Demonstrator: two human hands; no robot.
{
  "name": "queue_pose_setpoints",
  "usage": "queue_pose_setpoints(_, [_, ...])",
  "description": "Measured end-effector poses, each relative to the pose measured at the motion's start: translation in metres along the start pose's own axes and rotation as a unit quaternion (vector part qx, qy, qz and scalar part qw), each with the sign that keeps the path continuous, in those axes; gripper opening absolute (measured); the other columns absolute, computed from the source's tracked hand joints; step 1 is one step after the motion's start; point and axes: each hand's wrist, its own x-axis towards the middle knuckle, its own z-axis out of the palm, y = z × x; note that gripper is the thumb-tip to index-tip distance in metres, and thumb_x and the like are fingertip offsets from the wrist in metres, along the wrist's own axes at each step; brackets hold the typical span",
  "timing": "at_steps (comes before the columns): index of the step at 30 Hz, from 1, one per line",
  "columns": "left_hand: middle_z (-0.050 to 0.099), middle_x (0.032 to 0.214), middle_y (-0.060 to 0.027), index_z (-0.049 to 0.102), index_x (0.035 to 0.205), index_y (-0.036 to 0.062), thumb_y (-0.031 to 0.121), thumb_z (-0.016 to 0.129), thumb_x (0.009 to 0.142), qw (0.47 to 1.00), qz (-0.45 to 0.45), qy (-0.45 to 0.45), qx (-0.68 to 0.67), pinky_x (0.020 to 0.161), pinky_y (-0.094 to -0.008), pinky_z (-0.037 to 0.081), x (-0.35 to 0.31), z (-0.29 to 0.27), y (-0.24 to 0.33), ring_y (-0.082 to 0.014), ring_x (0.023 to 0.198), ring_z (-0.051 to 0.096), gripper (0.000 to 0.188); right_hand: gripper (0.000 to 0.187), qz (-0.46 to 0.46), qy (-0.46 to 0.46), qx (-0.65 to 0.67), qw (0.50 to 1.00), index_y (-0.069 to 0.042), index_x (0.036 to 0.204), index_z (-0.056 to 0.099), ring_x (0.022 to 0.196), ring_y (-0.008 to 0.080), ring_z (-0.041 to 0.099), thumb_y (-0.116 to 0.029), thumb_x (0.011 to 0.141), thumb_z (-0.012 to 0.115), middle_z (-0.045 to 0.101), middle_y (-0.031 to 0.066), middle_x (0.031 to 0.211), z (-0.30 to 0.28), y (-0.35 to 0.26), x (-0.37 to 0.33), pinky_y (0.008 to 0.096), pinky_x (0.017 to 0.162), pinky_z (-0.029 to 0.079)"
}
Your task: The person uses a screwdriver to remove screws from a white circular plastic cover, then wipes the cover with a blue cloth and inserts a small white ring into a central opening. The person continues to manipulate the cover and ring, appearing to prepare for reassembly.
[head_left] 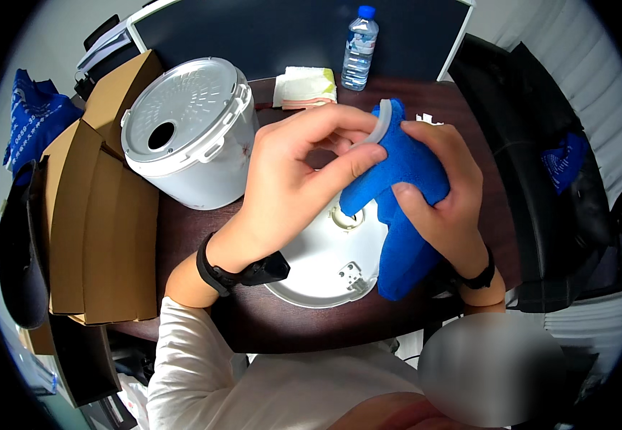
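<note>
Whitish strip (pixel 383 125), pinched in the left hand (pixel 293 165) above the white disc (pixel 309 262), touched the blue cloth (pixel 417 166) clutched in the right hand (pixel 456 188); wiping seemed under way, completion unclear.

Right hand (pixel 456 192): some fingers hidden, apparently behind blue cloth (pixel 417 166). White lid (pixel 311 269) partly covered. Lower-right oval (pixel 490 369) blurred.

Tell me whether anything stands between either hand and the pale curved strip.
The blue cloth, in the right hand, lies between that hand and the pale strip. Nothing visible separates the left hand from the strip.
</note>
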Motion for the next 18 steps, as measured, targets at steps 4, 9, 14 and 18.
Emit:
queue_pose_setpoints(4, [0.067, 0.089, -0.0071, 0.066, 0.097, -0.0013, 0.007, 0.075, 0.083, 0.996, 0.020, 0.006, 0.091, 0.071, -0.0244, 0.051, -0.002, -0.001, 0.003, -0.0125, 0.082, 0.064, 0.018, 0.046, 0.035, -0.018, 0.033, 0.999, -0.009, 0.124, 0.058, 0.091, 0.0232, 0.064, -0.006, 0.079, 0.066, 0.061, 0.0117, 0.103, 0.000, 0.002, -0.002, 0.0335, 0.079, 0.052])
queue_pose_setpoints(9, [0.064, 0.081, -0.0074, 0.068, 0.086, 0.0002, 0.011, 0.076, 0.080, 0.966, 0.059, -0.068, 0.242, 0.058, -0.0245, 0.044, 0.003, -0.012, 0.002, -0.0140, 0.066, 0.057, 0.014, 0.047, 0.096, 0.052, 0.062, 0.992, -0.005, 0.123, 0.057, 0.093, 0.0187, 0.062, 0.001, 0.077, 0.053, 0.062, 0.0110, 0.107, -0.009, 0.013, -0.003, 0.0318, 0.084, 0.049])
queue_pose_setpoints(14, [0.061, 0.075, -0.0072, 0.068, 0.088, 0.0000, 0.012, 0.073, 0.083, 0.975, -0.001, -0.142, 0.172, 0.055, -0.0260, 0.043, 0.003, -0.012, 0.004, -0.0152, 0.061, 0.055, 0.014, 0.046, 0.027, -0.009, 0.084, 0.996, -0.001, 0.116, 0.060, 0.084, 0.0171, 0.060, 0.000, 0.072, 0.048, 0.061, 0.0120, 0.101, -0.022, 0.017, 0.001, 0.0284, 0.077, 0.048])
queue_pose_setpoints(18, [0.060, 0.074, -0.0071, 0.067, 0.090, -0.0008, 0.013, 0.071, 0.086, 0.978, -0.003, -0.168, 0.123, 0.056, -0.0252, 0.044, 0.003, -0.012, 0.000, -0.0147, 0.063, 0.057, 0.015, 0.043, 0.024, -0.089, 0.117, 0.989, 0.000, 0.113, 0.061, 0.077, 0.0185, 0.060, -0.006, 0.072, 0.052, 0.060, 0.0127, 0.094, -0.017, 0.021, 0.001, 0.0293, 0.071, 0.048])
